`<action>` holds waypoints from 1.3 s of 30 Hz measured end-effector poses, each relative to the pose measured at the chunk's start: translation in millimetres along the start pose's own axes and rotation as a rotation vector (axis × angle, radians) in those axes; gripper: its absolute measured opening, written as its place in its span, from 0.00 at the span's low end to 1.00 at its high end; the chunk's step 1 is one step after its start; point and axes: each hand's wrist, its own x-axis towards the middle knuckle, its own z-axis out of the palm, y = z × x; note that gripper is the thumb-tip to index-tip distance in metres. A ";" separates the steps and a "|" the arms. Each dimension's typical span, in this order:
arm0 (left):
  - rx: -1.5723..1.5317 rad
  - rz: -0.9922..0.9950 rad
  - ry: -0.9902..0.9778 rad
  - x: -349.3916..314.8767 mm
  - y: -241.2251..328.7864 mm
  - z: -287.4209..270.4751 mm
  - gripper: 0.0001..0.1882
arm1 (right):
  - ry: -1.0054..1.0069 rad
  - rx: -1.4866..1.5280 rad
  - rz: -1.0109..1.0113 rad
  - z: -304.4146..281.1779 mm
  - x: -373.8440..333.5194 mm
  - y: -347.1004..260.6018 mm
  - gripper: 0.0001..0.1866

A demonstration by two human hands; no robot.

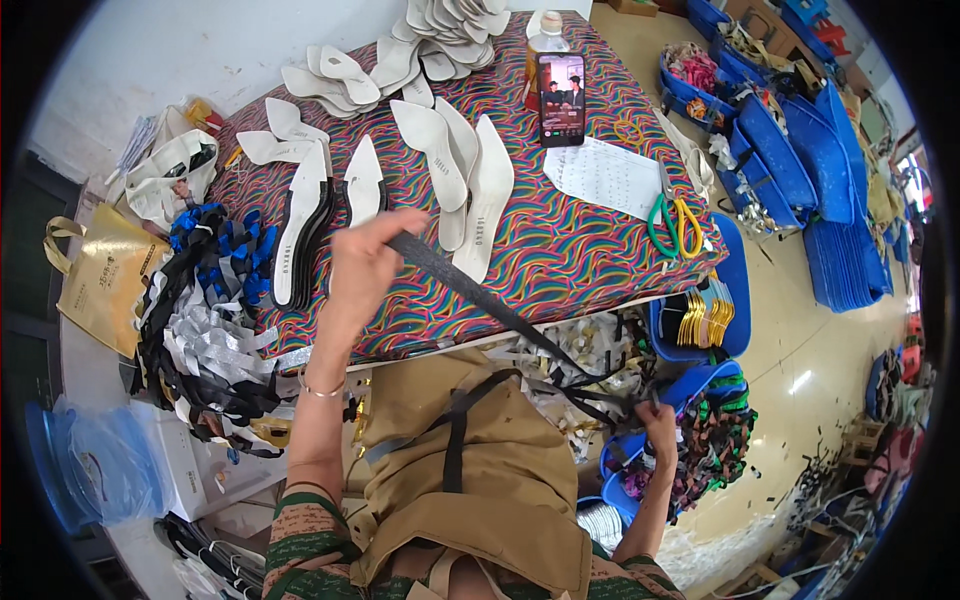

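Note:
My left hand [365, 262] is raised over the near part of the table, its fingers pinched on the end of a black strip [480, 297]. The strip runs taut down to the right, toward my right hand [657, 430]. That hand is closed on black strips beside a blue basket, low on the right. More black strips lie across the tan apron [470, 430] on my lap. Beyond my left hand are a stack of black-edged white shoe insoles [300, 235] and a single black-edged insole [366, 180]. Plain white insoles [485, 200] lie to their right.
A patterned cloth covers the table [570, 235]. On it are a phone [562, 100], a bottle [547, 40], a paper sheet [605, 178], scissors [675, 225] and heaped insoles [450, 35]. Strip bundles [210, 330] hang at left; blue baskets [845, 260] stand on the right.

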 end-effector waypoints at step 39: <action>-0.737 -0.350 -0.231 -27.9 22.8 76.1 0.07 | -0.222 0.692 -0.411 85.1 34.0 -360.0 0.09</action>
